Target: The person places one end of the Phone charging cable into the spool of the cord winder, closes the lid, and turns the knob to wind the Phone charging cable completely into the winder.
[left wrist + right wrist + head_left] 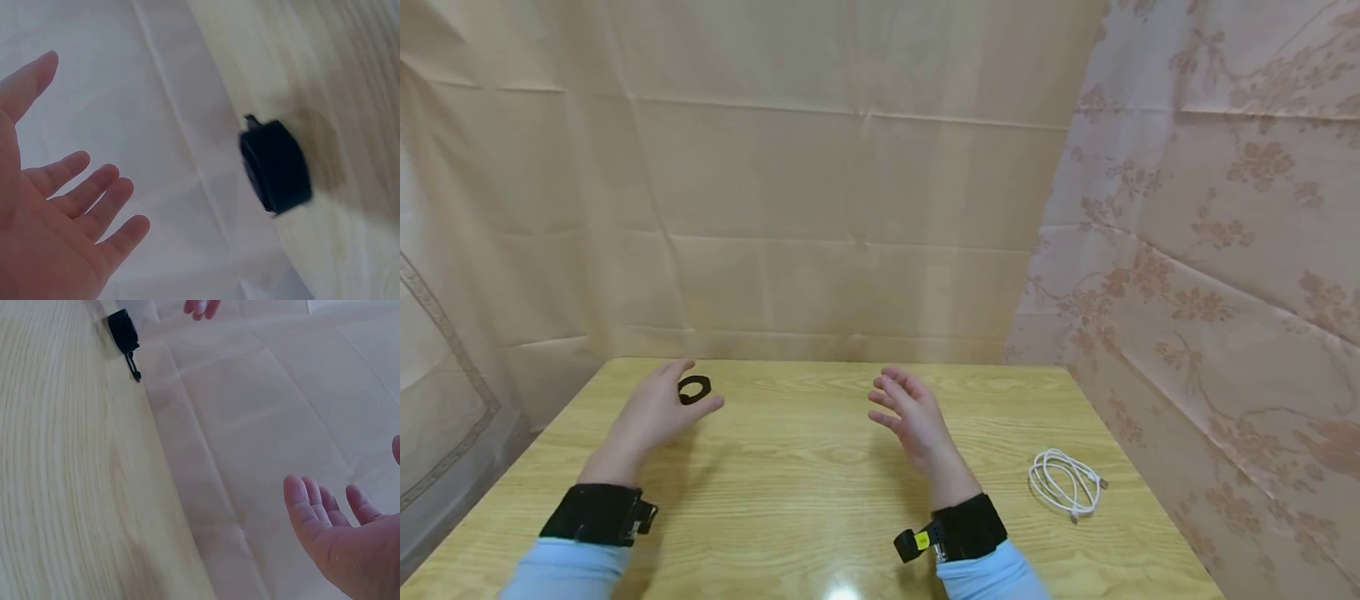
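Observation:
A black strap [278, 165], rolled into a ring with a small loose tab, stands on its edge on the wooden table near the far side. Beside it in the head view is my left hand [655, 408], thumb and fingers spread; the left wrist view shows a gap between that hand and the strap. My right hand [917, 421] is raised over the middle of the table, its fingers slightly bent and nothing in them. The right wrist view shows the same roll [123, 330] with a thin buckle-like end hanging from it.
On the right of the table [790, 500] lies a coiled white cable [1054, 487] with plugs at its ends. A beige cloth [820, 183] hangs behind the far edge, and a floral curtain [1210, 250] hangs at the right.

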### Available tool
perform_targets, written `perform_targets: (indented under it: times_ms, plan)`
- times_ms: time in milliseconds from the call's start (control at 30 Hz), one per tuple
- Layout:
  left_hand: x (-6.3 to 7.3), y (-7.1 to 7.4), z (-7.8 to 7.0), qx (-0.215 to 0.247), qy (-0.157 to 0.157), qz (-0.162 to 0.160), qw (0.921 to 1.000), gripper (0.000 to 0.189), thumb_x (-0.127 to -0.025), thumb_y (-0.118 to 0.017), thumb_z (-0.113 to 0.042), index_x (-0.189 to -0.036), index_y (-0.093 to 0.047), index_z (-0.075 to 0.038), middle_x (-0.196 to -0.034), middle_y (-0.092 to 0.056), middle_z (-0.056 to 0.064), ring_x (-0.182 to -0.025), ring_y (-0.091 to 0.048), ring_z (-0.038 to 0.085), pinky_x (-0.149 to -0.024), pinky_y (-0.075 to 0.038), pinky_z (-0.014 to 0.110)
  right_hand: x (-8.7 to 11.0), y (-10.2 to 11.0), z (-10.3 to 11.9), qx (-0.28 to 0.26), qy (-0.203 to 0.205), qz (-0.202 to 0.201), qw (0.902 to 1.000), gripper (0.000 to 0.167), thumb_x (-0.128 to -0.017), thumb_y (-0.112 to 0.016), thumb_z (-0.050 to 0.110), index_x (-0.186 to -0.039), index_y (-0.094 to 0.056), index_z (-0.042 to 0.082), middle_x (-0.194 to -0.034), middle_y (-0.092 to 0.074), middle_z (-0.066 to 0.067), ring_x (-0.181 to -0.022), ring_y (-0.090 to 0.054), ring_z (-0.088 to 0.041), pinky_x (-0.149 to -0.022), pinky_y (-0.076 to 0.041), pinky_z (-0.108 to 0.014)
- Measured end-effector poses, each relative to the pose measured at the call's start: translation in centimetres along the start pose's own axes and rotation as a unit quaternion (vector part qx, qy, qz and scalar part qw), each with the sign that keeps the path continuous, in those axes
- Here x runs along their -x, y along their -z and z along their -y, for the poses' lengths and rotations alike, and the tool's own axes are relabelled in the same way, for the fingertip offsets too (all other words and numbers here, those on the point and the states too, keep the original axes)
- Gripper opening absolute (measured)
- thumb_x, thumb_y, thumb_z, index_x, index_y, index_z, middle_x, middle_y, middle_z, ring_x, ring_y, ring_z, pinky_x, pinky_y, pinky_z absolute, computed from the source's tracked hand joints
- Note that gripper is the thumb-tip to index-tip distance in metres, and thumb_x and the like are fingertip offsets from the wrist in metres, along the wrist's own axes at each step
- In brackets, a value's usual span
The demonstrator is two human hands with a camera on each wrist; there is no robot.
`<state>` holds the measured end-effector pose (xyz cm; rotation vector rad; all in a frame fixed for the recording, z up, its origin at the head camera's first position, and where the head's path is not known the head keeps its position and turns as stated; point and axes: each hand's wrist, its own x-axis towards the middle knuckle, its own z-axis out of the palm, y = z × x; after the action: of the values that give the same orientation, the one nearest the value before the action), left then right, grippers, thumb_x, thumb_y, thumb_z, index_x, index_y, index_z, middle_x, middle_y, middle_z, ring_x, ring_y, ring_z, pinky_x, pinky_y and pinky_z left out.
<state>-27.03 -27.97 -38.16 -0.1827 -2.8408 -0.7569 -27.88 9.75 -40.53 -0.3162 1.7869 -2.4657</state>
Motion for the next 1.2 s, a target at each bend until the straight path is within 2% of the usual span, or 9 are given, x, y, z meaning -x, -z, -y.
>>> perform_targets:
  times_ms: [233, 567, 833, 1000, 1200]
  plan:
    - [-0.6, -0.4, 2.4, -0.01, 0.026, 0.024, 0.9993, 0.103, -0.086, -0.077, -0.053, -0.149, -0.032, 0.015, -0.145, -0.033, 0.043, -0.131, -0.033, 0.061, -0.103, -0.032, 0.071, -0.6, -1.7, -1.3, -0.023, -0.036, 0.017, 0.9989, 0.045, -0.104, -0.061, 0.03, -0.136, -0.049, 0.001, -0.123, -0.058, -0.012, -0.123, -0.057, -0.039, -0.096, -0.053, -0.043]
    - [-1.1, -1.0, 5.6, -0.005, 0.056, 0.052, 0.9971, 0.1, -0.085, -0.082, -0.039, -0.147, -0.03, 0.019, -0.143, -0.03, 0.047, -0.128, -0.033, 0.063, -0.101, -0.034, 0.071, -1.2, -4.7, -3.4, -0.044, -0.076, 0.039, 0.9954, 0.044, -0.103, -0.063, 0.03, -0.134, -0.051, 0.001, -0.125, -0.058, -0.016, -0.123, -0.057, -0.042, -0.093, -0.055, -0.044]
    - [-1.4, -1.6, 7.3, -0.008, 0.065, 0.067, 0.9956, 0.096, -0.084, -0.083, -0.031, -0.143, -0.031, 0.023, -0.139, -0.031, 0.05, -0.125, -0.035, 0.064, -0.103, -0.033, 0.07, -1.2, -6.4, -5.1, -0.083, -0.106, 0.035, 0.9903, 0.056, -0.101, -0.065, 0.03, -0.141, -0.044, -0.003, -0.132, -0.055, -0.023, -0.118, -0.062, -0.037, -0.094, -0.054, -0.046]
    - [-1.5, -1.8, 8.4, -0.007, 0.074, 0.084, 0.9937, 0.096, -0.085, -0.081, -0.032, -0.144, -0.028, 0.023, -0.141, -0.027, 0.05, -0.127, -0.032, 0.065, -0.104, -0.031, 0.071, -1.2, -7.7, -6.2, -0.097, -0.12, 0.031, 0.9875, 0.053, -0.101, -0.066, 0.027, -0.139, -0.045, -0.003, -0.129, -0.057, -0.023, -0.116, -0.063, -0.038, -0.093, -0.055, -0.046]
    - [-1.9, -2.0, 9.4, 0.004, 0.079, 0.095, 0.9923, 0.096, -0.087, -0.078, -0.032, -0.143, -0.026, 0.025, -0.14, -0.03, 0.051, -0.127, -0.035, 0.064, -0.104, -0.032, 0.07, -1.1, -9.4, -7.2, -0.105, -0.145, 0.048, 0.9827, 0.054, -0.099, -0.067, 0.029, -0.138, -0.045, -0.002, -0.134, -0.053, -0.028, -0.118, -0.061, -0.039, -0.094, -0.054, -0.048]
